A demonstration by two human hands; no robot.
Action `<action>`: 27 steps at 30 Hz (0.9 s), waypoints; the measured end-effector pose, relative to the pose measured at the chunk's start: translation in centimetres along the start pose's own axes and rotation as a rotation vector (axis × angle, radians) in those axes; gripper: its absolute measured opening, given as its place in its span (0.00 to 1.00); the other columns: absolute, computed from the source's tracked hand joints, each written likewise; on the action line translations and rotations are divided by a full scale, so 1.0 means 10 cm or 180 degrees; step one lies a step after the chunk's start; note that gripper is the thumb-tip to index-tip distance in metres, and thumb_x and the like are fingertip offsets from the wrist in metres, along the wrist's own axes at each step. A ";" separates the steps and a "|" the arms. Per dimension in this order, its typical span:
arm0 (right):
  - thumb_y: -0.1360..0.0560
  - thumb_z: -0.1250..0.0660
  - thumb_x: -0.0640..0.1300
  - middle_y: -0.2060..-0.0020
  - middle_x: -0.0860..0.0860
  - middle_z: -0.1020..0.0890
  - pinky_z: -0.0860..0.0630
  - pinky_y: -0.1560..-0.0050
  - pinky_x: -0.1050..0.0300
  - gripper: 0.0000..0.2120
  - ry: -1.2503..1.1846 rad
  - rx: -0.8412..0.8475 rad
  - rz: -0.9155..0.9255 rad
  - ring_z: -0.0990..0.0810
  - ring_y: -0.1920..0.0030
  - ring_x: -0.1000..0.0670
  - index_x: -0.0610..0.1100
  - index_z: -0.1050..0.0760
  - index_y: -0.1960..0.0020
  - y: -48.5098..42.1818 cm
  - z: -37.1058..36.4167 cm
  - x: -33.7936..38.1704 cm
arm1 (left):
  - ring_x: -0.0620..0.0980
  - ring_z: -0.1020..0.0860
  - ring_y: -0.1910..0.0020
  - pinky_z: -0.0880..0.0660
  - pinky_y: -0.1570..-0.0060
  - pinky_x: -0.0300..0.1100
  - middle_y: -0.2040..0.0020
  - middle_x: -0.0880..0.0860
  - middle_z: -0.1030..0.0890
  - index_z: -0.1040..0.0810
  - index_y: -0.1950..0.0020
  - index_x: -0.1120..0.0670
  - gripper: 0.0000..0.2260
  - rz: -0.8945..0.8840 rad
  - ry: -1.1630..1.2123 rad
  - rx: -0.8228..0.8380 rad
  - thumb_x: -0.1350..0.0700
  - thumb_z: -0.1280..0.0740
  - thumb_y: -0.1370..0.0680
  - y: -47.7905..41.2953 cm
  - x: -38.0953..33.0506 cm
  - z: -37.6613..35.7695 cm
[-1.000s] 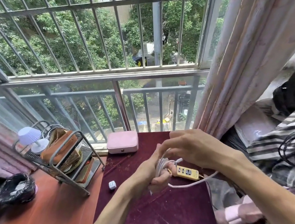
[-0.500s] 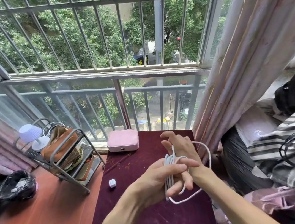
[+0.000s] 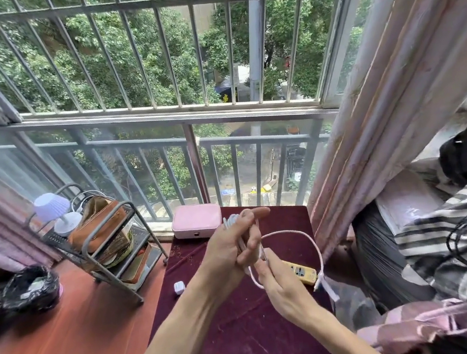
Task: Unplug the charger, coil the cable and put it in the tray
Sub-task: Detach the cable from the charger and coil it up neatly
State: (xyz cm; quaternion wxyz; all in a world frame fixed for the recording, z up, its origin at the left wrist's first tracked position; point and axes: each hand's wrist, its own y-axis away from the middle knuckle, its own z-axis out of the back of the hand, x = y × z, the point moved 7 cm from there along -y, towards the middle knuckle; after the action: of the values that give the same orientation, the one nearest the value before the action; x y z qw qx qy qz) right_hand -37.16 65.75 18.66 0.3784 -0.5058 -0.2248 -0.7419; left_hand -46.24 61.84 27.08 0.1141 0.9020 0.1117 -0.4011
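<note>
My left hand (image 3: 232, 247) is raised over the dark red table (image 3: 246, 337) and grips a bundle of white cable loops (image 3: 232, 221). From the bundle a free length of the cable (image 3: 307, 237) arcs right and hangs down to its plug end near the yellow power strip (image 3: 301, 271). My right hand (image 3: 281, 285) pinches the cable just below the left hand. A small white charger block (image 3: 179, 288) lies on the table's left side, apart from the cable.
A pink box (image 3: 197, 224) stands at the table's far edge by the window rail. A metal rack (image 3: 108, 245) with a brown bag and a small lamp stands left. A black-lined bin (image 3: 29, 287) sits far left. Curtain and bedding crowd the right.
My right hand has dropped from above the bundle to below my left hand, pulling the free loop round. My left hand has lifted the bundle higher. The power strip shows again.
</note>
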 end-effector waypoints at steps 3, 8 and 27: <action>0.15 0.46 0.62 0.68 0.62 0.26 0.33 0.63 0.64 0.16 0.0089 -0.0034 -0.0015 0.29 0.68 0.59 0.54 0.25 0.43 0.14 0.08 -0.08 | 0.41 0.29 0.79 0.33 0.80 0.32 0.60 0.55 0.18 0.25 0.32 0.65 0.14 -0.0178 -0.0083 -0.0277 0.62 0.40 0.16 -0.05 -0.08 0.22; 0.14 0.40 0.53 0.57 0.53 0.15 0.22 0.49 0.50 0.08 0.0952 0.0108 0.0025 0.17 0.55 0.53 0.57 0.22 0.42 0.23 0.20 -0.05 | 0.48 0.16 0.61 0.19 0.64 0.37 0.44 0.58 0.14 0.29 0.27 0.63 0.17 -0.0240 -0.0562 -0.0596 0.65 0.38 0.16 -0.12 -0.07 0.45; 0.23 0.28 0.59 0.68 0.65 0.29 0.37 0.66 0.70 0.07 0.2349 0.0955 0.1168 0.27 0.63 0.69 0.56 0.16 0.52 -0.13 0.70 1.24 | 0.45 0.17 0.57 0.22 0.59 0.40 0.54 0.53 0.13 0.17 0.49 0.47 0.22 0.0387 -0.2896 0.0229 0.37 0.45 0.16 0.04 0.30 0.15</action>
State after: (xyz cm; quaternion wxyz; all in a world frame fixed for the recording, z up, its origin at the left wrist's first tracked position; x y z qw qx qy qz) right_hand -36.68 67.41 32.83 0.6282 -0.1778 -0.0862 -0.7525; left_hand -45.22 61.32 23.86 0.1435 0.6426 -0.0169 -0.7525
